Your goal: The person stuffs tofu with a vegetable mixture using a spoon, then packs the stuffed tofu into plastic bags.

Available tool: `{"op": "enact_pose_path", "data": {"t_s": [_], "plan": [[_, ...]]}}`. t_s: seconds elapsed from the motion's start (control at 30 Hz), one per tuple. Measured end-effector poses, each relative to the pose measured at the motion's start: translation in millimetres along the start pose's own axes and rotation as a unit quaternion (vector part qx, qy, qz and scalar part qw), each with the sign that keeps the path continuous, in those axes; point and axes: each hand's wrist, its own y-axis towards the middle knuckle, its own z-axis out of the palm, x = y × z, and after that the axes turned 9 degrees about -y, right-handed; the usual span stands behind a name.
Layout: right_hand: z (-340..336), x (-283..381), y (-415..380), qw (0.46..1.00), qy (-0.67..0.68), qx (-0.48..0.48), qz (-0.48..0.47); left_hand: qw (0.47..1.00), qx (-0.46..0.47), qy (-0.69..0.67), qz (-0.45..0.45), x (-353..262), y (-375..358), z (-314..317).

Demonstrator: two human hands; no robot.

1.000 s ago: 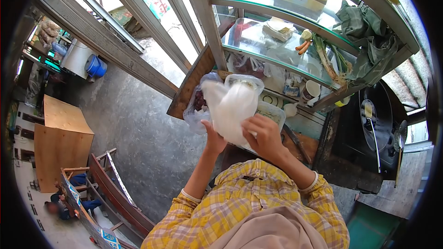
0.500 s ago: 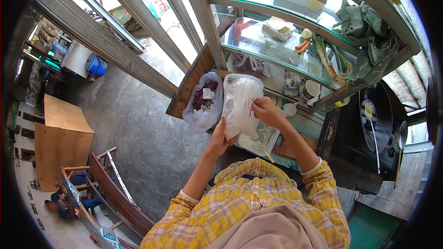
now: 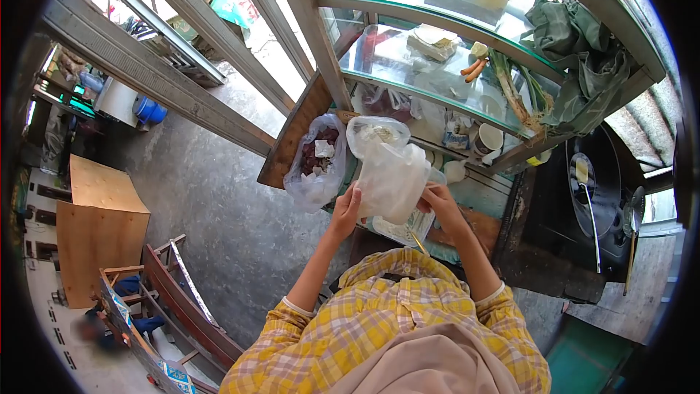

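My left hand (image 3: 345,211) and my right hand (image 3: 440,203) hold a clear white plastic bag (image 3: 390,179) between them, each gripping one side of it. The bag hangs above a shallow tray (image 3: 403,232) on the counter. Just behind it stands another clear bag with pale contents (image 3: 375,133). To the left sits an open plastic bag of dark red pieces (image 3: 316,160).
A glass display case (image 3: 437,66) holds carrots (image 3: 474,69), leeks (image 3: 510,91), a cup (image 3: 488,138) and packets. A black wok with a ladle (image 3: 590,197) sits at the right. Concrete floor and wooden benches (image 3: 175,299) lie to the left.
My right hand has dropped from the bag's top to its lower right side. The bag has spread out wider between both hands.
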Motion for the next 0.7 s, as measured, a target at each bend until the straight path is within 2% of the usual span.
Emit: {"op": "enact_pose_path", "data": {"t_s": [0.1, 0.2, 0.3, 0.4, 0.5, 0.6, 0.7], "plan": [[-18, -30, -24, 0.996, 0.057, -0.05, 0.05, 0.989, 0.049, 0.137, -0.033, -6, -3, -1], [-23, -60, -41, 0.981, 0.112, -0.126, 0.097, 0.957, 0.088, 0.275, 0.041, 4, -1, 2], [-32, -67, -58, 0.977, 0.098, -0.135, 0.135, 0.952, 0.116, 0.284, -0.002, 2, -3, 10], [-38, -81, -64, 0.979, 0.026, -0.159, 0.123, 0.939, 0.129, 0.31, 0.066, 23, 0, 3], [-33, -86, -67, 0.982, -0.049, -0.175, 0.055, 0.91, 0.151, 0.37, 0.107, 24, 1, -1], [-34, -96, -69, 0.982, -0.072, -0.169, 0.048, 0.884, 0.186, 0.412, 0.119, 20, 5, -4], [-31, -102, -69, 0.974, -0.114, -0.195, -0.021, 0.852, 0.222, 0.447, 0.155, 10, 5, -5]]}}
